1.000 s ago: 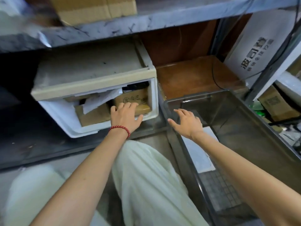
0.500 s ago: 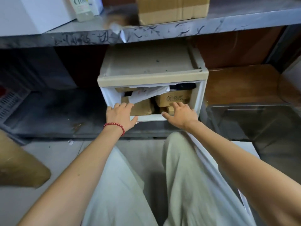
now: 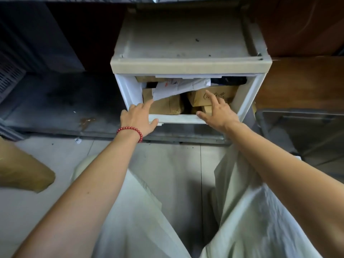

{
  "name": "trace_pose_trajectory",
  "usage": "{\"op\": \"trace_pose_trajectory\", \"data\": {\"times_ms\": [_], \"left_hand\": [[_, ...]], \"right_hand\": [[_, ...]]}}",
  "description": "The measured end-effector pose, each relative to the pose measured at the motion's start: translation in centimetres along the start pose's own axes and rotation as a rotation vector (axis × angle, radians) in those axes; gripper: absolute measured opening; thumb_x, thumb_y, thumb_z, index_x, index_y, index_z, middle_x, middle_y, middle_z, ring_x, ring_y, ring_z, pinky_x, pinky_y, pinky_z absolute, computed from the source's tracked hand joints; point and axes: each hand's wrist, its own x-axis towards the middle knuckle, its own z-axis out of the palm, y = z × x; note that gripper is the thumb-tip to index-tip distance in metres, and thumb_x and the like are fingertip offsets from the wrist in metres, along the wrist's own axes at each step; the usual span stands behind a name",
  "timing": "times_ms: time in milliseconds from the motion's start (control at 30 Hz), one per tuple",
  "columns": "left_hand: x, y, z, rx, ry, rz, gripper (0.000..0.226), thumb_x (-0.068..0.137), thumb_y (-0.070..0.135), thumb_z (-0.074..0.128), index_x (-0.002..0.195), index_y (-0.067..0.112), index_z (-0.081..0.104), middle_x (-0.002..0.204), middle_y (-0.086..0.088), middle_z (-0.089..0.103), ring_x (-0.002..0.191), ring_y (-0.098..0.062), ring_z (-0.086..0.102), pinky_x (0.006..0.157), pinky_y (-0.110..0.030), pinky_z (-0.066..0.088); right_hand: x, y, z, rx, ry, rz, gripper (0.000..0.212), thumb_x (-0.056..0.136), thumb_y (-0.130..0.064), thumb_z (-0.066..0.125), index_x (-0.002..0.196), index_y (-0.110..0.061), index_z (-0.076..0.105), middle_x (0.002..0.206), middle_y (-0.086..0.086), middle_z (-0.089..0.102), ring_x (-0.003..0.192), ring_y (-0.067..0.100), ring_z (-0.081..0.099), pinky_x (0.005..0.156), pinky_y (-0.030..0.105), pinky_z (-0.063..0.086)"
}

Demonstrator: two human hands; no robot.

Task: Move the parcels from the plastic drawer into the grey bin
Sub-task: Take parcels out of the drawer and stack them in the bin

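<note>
The plastic drawer (image 3: 128, 90) stands open, holding a brown parcel (image 3: 168, 107) at left, a printed carton (image 3: 223, 94) at right and a white mailer (image 3: 182, 86) across them; the grey bin (image 3: 297, 112) sits just to its right. The left hand (image 3: 136, 119) rests on the drawer's near lip, fingers straight, forefinger at the mailer; the right hand (image 3: 219, 113) reaches in, fingers spread, forefinger touching the carton.

I think I am in a storeroom for parcels. At 12 o'clock a plastic drawer (image 3: 178, 119) sits on a low, dark metal shelf (image 3: 55, 101). It is stuffed with brown cardboard parcels (image 3: 167, 107) and a white mail bag (image 3: 178, 86). At 3 o'clock stands a grey bin (image 3: 305, 131). At 8 o'clock a big brown parcel (image 3: 20, 174) lies on the bare grey floor (image 3: 37, 211).
</note>
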Motion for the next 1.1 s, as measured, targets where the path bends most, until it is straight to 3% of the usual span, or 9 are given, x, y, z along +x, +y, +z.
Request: {"op": "trace_pose_trajectory", "data": {"times_ms": [333,467,633,767,933,1100], "left_hand": [[5.4,3.1,2.9,-0.084,-0.028,0.024,0.071,0.093,0.046,0.05,0.152,0.025,0.017,0.151,-0.005,0.033,0.134,-0.03,0.034,0.099,-0.046,0.036],[6.8,3.6,4.1,-0.089,-0.052,0.006,0.073,0.092,0.048,0.051,0.152,0.029,0.014,0.15,-0.006,0.033,0.133,-0.03,0.035,0.096,-0.043,0.038],[7.7,3.5,4.8,-0.111,-0.07,-0.021,0.073,0.09,0.049,0.053,0.151,0.033,0.015,0.15,-0.01,0.032,0.132,-0.033,0.036,0.096,-0.046,0.039],[7.9,3.0,5.0,-0.163,-0.082,-0.07,0.074,0.09,0.047,0.054,0.151,0.034,0.014,0.151,-0.012,0.031,0.134,-0.034,0.034,0.1,-0.049,0.037],[7.8,2.3,5.5,-0.231,-0.096,-0.106,0.077,0.091,0.046,0.054,0.152,0.034,0.008,0.149,-0.012,0.035,0.132,-0.035,0.037,0.099,-0.05,0.039],[7.5,1.6,6.6,-0.282,-0.096,-0.146,0.081,0.09,0.052,0.054,0.152,0.034,0.005,0.145,-0.014,0.038,0.128,-0.036,0.042,0.092,-0.049,0.045]], "right_hand": [[3.3,0.4,1.3,0.193,0.015,-0.097,0.076,0.094,-0.045,0.055,0.152,-0.044,0.005,0.161,0.009,0.0,0.134,0.032,0.04,0.099,0.045,0.042],[3.9,0.7,1.5,0.241,0.044,-0.179,0.081,0.094,-0.041,0.057,0.154,-0.035,0.003,0.16,0.005,0.004,0.136,0.025,0.038,0.095,0.035,0.043],[4.1,0.4,1.1,0.334,0.032,-0.181,0.078,0.096,-0.036,0.056,0.155,-0.019,0.01,0.158,0.001,0.016,0.132,0.018,0.042,0.103,0.026,0.038],[3.3,0.2,0.7,0.397,-0.052,-0.149,0.075,0.096,-0.041,0.053,0.155,-0.022,0.011,0.16,-0.004,0.01,0.128,0.013,0.048,0.095,0.016,0.034],[1.5,-0.1,0.4,0.345,-0.132,-0.172,0.074,0.095,-0.047,0.051,0.155,-0.026,0.012,0.161,-0.005,0.011,0.136,0.012,0.038,0.105,0.017,0.025],[0.0,0.2,0.1,0.351,-0.203,-0.15,0.07,0.096,-0.043,0.052,0.154,-0.026,0.017,0.159,-0.007,0.014,0.123,0.0,0.037,0.083,-0.001,0.021]]}}
